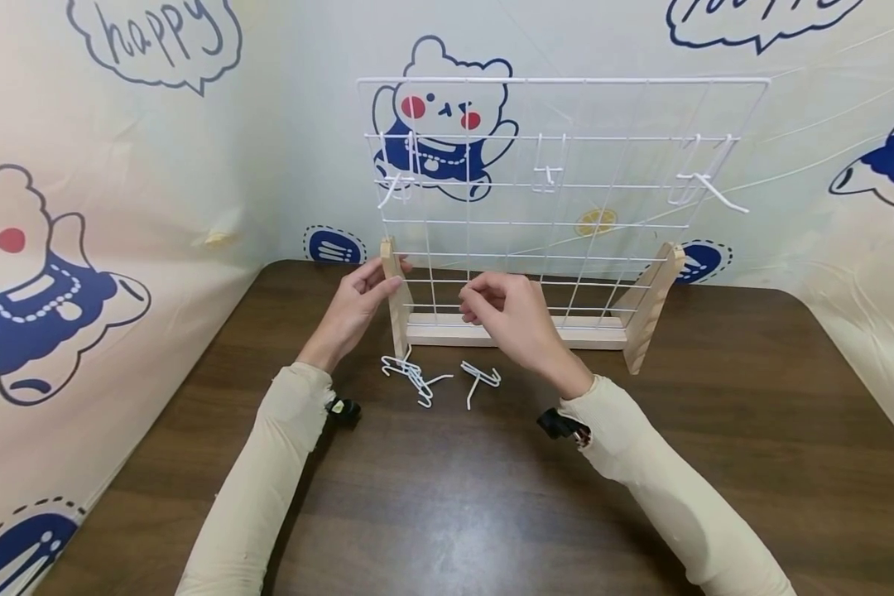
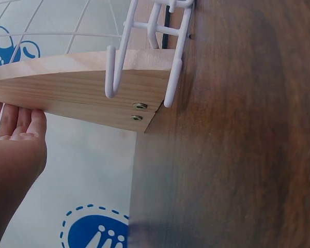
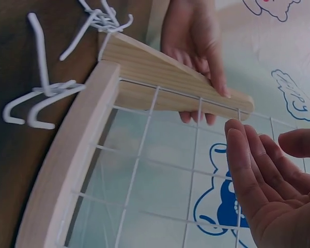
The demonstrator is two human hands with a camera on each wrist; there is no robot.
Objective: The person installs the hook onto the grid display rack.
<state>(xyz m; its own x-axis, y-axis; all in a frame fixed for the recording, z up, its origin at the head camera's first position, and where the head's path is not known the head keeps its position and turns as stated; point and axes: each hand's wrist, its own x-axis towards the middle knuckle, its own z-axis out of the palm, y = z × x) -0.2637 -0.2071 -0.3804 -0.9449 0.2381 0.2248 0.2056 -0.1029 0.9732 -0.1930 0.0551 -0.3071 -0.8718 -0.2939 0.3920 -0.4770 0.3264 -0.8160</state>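
My left hand (image 1: 352, 308) holds the left wooden side piece (image 1: 397, 302) of a white wire grid rack, thumb on one face and fingers on the other. In front of the lower grid (image 1: 521, 256) hovers my right hand (image 1: 517, 321), its fingers loosely bent; the right wrist view shows thumb and fingertips apart with nothing between them. A small tangle of white wire hooks (image 1: 417, 379) lies on the table by the rack's left foot. One separate hook (image 1: 480, 377) lies to its right. Three hooks hang on the upper grid: left (image 1: 396, 178), middle (image 1: 547, 170) and right (image 1: 704, 178).
The rack stands toward the back of a dark brown wooden table (image 1: 447, 497). Its base bar (image 1: 521, 335) runs between the left side piece and the right wooden side piece (image 1: 651, 310). A printed cloth with cartoon bears (image 1: 283, 108) hangs behind and around the table.
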